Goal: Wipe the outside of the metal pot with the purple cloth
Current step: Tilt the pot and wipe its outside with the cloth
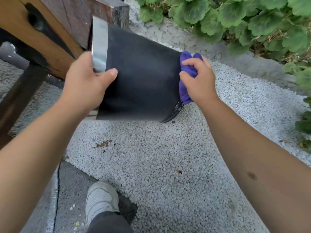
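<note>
Metal pot [141, 81] held sideways above gravel [159, 157]: left hand [87, 83] clasps its rim, right hand [196, 78] clutches purple cloth [186, 76] against its base; wooden counter [50, 31] beside rim, plants [244, 19] beyond, shoe [101, 197] below.

Below me I see pale gravel ground [151, 165] filling the middle of the frame, with a dry leaf scrap [102, 144] lying on it. A white sneaker [101, 199] stands at the bottom centre on a grey paved strip [72, 179]. A wooden desk [42, 31] fills the upper left.
</note>
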The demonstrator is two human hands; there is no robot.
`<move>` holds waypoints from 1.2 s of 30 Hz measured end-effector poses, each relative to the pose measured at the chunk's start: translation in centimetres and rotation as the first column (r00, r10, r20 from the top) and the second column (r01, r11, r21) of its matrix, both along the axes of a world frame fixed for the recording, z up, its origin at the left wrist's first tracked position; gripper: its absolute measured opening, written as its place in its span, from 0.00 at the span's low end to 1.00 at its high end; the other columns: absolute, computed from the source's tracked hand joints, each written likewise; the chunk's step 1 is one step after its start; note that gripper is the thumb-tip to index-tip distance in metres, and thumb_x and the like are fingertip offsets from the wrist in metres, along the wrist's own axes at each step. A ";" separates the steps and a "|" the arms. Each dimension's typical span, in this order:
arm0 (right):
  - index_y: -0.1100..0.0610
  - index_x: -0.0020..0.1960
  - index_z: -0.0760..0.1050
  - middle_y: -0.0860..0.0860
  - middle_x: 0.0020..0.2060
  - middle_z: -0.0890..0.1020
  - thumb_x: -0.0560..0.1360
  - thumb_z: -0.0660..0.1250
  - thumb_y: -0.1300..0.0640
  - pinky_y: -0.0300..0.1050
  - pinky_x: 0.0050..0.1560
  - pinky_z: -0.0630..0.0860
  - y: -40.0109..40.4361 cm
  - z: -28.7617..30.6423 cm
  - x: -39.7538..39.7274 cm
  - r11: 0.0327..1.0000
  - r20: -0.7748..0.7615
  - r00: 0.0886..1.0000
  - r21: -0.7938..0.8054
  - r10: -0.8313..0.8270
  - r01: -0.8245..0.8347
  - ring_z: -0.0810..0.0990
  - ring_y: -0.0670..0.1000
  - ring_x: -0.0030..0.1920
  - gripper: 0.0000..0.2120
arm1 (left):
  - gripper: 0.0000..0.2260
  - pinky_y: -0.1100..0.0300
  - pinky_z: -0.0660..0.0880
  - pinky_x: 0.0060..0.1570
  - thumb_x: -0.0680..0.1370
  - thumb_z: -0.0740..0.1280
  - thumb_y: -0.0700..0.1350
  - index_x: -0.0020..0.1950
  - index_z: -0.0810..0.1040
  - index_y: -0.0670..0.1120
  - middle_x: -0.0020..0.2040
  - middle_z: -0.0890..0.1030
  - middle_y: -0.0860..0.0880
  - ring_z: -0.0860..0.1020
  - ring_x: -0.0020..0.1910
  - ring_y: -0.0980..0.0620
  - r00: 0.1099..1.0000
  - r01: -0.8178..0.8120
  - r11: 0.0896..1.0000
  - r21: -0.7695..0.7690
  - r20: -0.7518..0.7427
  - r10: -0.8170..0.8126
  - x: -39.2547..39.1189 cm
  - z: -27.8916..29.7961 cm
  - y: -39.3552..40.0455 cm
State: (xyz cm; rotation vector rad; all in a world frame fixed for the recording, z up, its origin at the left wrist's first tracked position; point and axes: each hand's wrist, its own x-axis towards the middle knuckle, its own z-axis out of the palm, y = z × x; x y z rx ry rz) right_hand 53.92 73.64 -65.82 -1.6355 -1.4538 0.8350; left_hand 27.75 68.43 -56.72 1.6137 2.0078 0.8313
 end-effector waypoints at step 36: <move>0.44 0.60 0.69 0.50 0.74 0.52 0.75 0.66 0.55 0.25 0.56 0.62 -10.4 -7.8 -3.0 0.998 0.028 0.999 -0.038 -0.040 0.041 0.59 0.43 0.68 0.15 | 0.10 0.70 0.71 0.34 0.78 0.69 0.40 0.46 0.72 0.55 0.35 0.81 0.62 0.79 0.36 0.70 0.986 0.150 0.961 -0.234 0.105 -0.128 -2.7 -4.7 -5.5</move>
